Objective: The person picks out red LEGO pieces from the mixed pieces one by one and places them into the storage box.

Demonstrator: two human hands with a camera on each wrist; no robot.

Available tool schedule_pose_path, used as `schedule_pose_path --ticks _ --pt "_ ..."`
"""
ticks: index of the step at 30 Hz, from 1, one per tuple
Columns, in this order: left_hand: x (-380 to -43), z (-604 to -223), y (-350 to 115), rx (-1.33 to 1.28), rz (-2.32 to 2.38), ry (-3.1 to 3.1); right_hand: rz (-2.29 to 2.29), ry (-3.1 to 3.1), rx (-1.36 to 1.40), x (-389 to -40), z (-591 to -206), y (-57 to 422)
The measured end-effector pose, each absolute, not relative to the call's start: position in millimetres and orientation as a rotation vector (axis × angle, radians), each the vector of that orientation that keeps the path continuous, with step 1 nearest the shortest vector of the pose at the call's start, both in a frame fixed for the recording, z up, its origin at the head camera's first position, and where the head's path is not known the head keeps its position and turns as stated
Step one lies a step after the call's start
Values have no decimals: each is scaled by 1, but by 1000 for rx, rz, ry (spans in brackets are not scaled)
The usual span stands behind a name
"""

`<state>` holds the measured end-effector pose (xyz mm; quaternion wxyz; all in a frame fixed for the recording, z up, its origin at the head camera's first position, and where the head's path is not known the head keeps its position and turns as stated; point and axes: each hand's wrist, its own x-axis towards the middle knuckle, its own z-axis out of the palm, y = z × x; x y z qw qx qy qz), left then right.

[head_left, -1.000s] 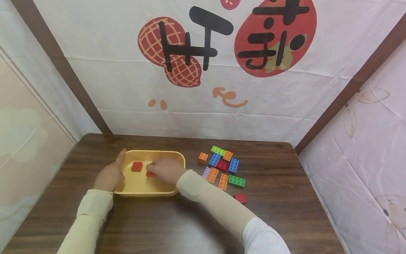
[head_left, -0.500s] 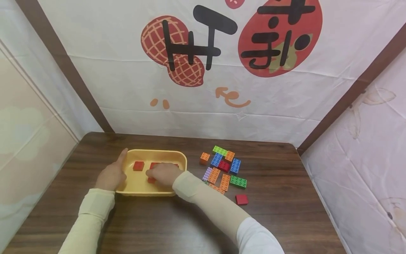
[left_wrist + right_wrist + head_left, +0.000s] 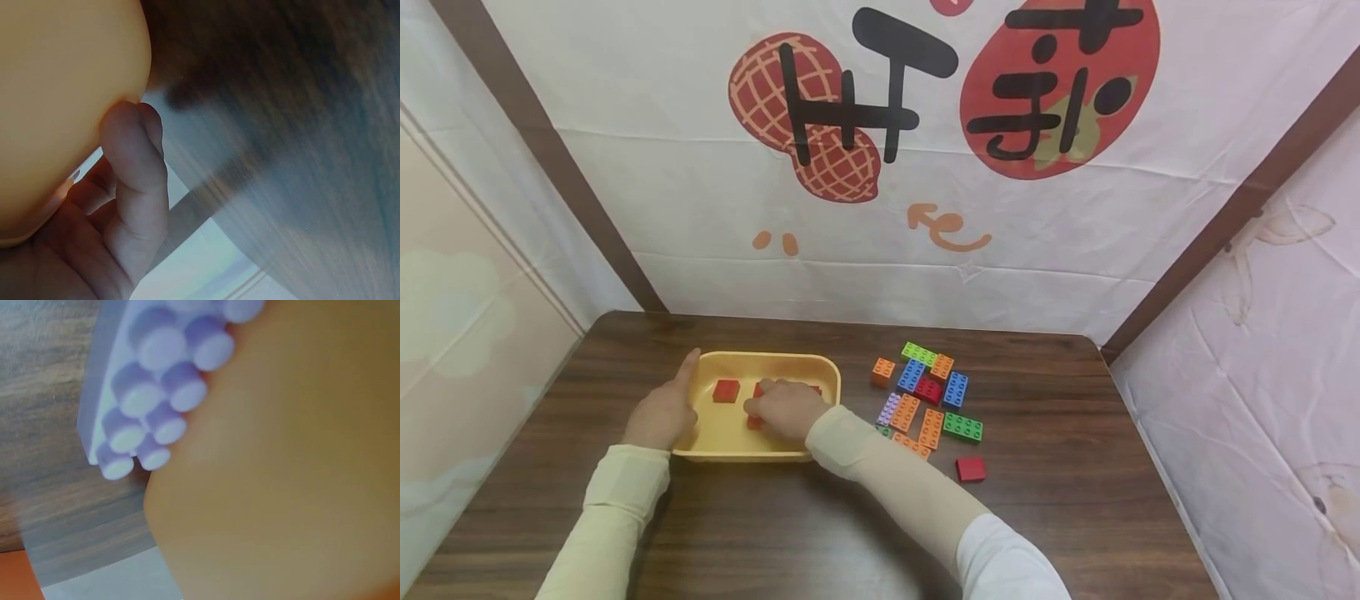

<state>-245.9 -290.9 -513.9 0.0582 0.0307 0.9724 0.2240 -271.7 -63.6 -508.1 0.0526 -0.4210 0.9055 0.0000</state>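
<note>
In the head view a yellow tray stands on the left half of the table. My left hand grips its left end, index finger lying along the rim; the left wrist view shows a finger against the tray's outer wall. My right hand reaches inside with bent fingers at a red brick, partly hidden beneath them. Another red brick lies further left in the tray. More red shows behind the right hand. The right wrist view shows only the tray's outside and a lavender brick.
Right of the tray lie several loose bricks: orange, lime, blue, dark red and green. A smooth red piece sits nearer the front. A printed cloth hangs behind the table.
My right hand has shifted slightly down and left within the tray, uncovering red bricks behind it, then stayed nearly still. The left hand keeps its place on the tray's end.
</note>
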Motion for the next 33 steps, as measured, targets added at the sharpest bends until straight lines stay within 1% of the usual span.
schedule_pose_path --ticks 3,9,19,33 --pt "-247 -514 -289 94 681 2945 0 2763 -1295 -272 -509 -61" --pt "-245 -511 -289 111 696 2947 -9 2816 -1436 -270 -502 -53" --pt "-242 -511 -290 101 692 2931 -76 2919 -1376 -276 -488 -33" --pt "-245 -513 -290 88 693 2914 -146 2921 -999 -285 -488 1"
